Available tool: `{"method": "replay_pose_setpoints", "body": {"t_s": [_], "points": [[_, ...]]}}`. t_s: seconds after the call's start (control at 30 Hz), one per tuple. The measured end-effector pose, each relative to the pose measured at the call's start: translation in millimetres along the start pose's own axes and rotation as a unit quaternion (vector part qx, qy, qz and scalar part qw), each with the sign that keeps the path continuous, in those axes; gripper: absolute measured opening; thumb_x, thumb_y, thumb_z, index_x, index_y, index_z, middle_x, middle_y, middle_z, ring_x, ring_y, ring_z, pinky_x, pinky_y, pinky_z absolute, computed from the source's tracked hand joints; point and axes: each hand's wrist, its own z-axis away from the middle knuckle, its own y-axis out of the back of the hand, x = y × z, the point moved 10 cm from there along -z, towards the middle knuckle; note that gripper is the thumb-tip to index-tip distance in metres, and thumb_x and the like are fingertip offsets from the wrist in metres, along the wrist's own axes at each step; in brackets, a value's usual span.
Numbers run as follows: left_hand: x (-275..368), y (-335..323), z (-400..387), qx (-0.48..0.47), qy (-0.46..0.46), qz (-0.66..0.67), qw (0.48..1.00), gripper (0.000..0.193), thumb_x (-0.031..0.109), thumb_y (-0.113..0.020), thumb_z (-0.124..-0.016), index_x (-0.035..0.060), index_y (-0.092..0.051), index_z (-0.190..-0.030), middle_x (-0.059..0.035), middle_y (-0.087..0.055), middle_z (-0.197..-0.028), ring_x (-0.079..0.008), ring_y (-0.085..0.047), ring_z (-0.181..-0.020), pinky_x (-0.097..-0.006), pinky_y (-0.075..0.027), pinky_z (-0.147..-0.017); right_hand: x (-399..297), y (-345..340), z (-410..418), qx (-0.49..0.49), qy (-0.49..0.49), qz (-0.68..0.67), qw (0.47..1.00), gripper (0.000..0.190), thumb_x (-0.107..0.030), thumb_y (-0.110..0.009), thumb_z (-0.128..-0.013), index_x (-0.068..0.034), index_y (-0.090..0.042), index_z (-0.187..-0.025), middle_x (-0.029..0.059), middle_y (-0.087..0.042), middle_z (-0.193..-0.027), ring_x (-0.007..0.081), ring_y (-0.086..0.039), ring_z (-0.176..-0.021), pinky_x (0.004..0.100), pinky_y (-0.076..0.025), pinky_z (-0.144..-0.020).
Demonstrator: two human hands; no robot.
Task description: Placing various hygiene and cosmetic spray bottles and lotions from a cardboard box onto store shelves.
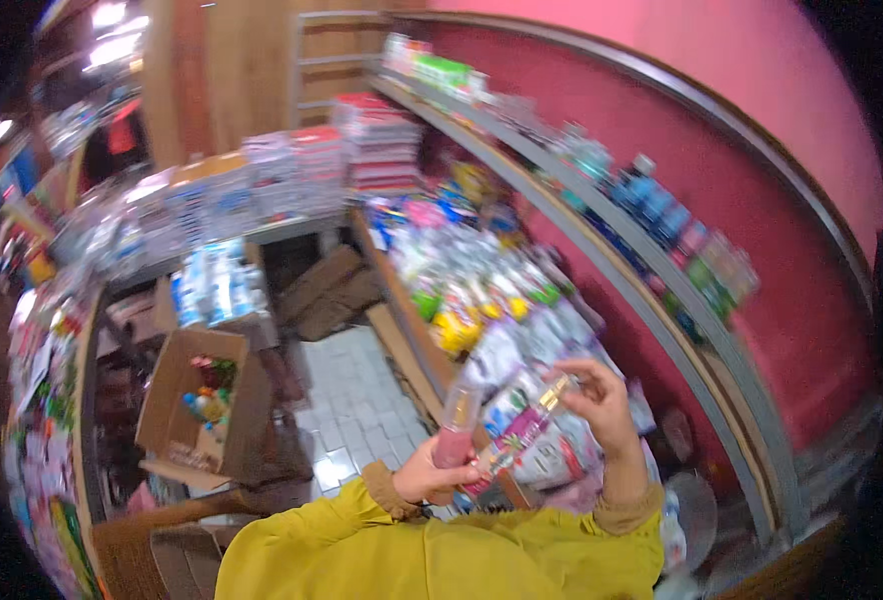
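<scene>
My left hand (430,472) grips a pink bottle (454,446), which stands nearly upright under a tall clear cap. Its fingers also lie against the lower end of a slim purple bottle (524,431), tilted up to the right. At the gold-coloured neck of that bottle, the fingertips of my right hand (603,405) pinch its clear top. Whether the top is on or coming off is too blurred to tell. Just beyond both hands, plastic-wrapped packs (516,352) cover a wooden-edged shelf.
On the right, a wall shelf (584,180) carries several bottles (648,199). An open cardboard box (201,405) with small colourful items stands left of the tiled floor (351,382). Stacked boxes (378,142) sit at the back. Packaged goods (44,420) line the left side.
</scene>
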Motion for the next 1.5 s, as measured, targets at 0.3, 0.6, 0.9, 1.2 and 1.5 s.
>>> {"method": "replay_pose_setpoints", "body": {"t_s": [0.3,0.6,0.9,1.2,1.5], "points": [[-48.5,-111.0,-68.8,-0.164,0.065,0.056,0.983,0.036,0.015,-0.076,-0.075,0.0059,-0.050,-0.099,-0.0001,-0.054,-0.091,-0.0081,-0.052,-0.083,-0.0251,-0.043,-0.073,-32.3,109.7,82.1,0.119,0.026,0.000,0.993,0.041,-0.011,-0.062,-0.087,0.001,-0.049,-0.124,0.0134,-0.057,-0.119,0.0157,-0.060,-0.098,0.0280,-0.051,-0.080],[-52.1,-136.4,-125.5,-0.306,0.107,0.037,0.945,0.035,0.012,-0.076,-0.075,0.0064,-0.051,-0.098,0.0003,-0.054,-0.088,-0.0087,-0.052,-0.082,-0.0238,-0.042,-0.072,-56.1,137.0,111.1,0.217,0.059,0.062,0.972,0.046,0.002,-0.067,-0.079,0.000,-0.050,-0.122,0.0108,-0.058,-0.115,0.0161,-0.058,-0.102,0.0297,-0.050,-0.086],[-52.4,-121.4,-171.9,-0.398,0.223,0.080,0.886,0.033,0.020,-0.068,-0.082,0.0063,-0.047,-0.103,-0.0094,-0.057,-0.093,-0.0183,-0.060,-0.081,-0.0284,-0.049,-0.063,-192.4,156.6,154.2,0.434,0.252,0.240,0.831,0.051,0.001,-0.069,-0.074,0.002,-0.048,-0.120,0.0149,-0.057,-0.112,0.0228,-0.058,-0.104,0.0350,-0.050,-0.088],[-65.1,-57.6,-202.4,-0.344,0.243,0.075,0.904,0.059,0.059,-0.049,-0.085,0.0038,-0.046,-0.107,-0.0116,-0.055,-0.083,-0.0226,-0.059,-0.073,-0.0290,-0.049,-0.057,-231.9,270.2,112.9,0.493,0.116,0.453,0.733,0.043,-0.001,-0.068,-0.076,-0.007,-0.055,-0.117,0.0034,-0.056,-0.106,0.0111,-0.057,-0.093,0.0246,-0.050,-0.075],[-65.3,-37.3,-202.8,-0.304,0.245,0.065,0.918,0.056,0.057,-0.045,-0.088,0.0040,-0.045,-0.106,-0.0123,-0.054,-0.083,-0.0230,-0.058,-0.073,-0.0303,-0.049,-0.058,-164.3,318.6,78.3,0.430,0.019,0.413,0.803,0.043,-0.008,-0.072,-0.077,-0.004,-0.053,-0.116,0.0046,-0.054,-0.112,0.0049,-0.054,-0.083,0.0208,-0.046,-0.073]]}}
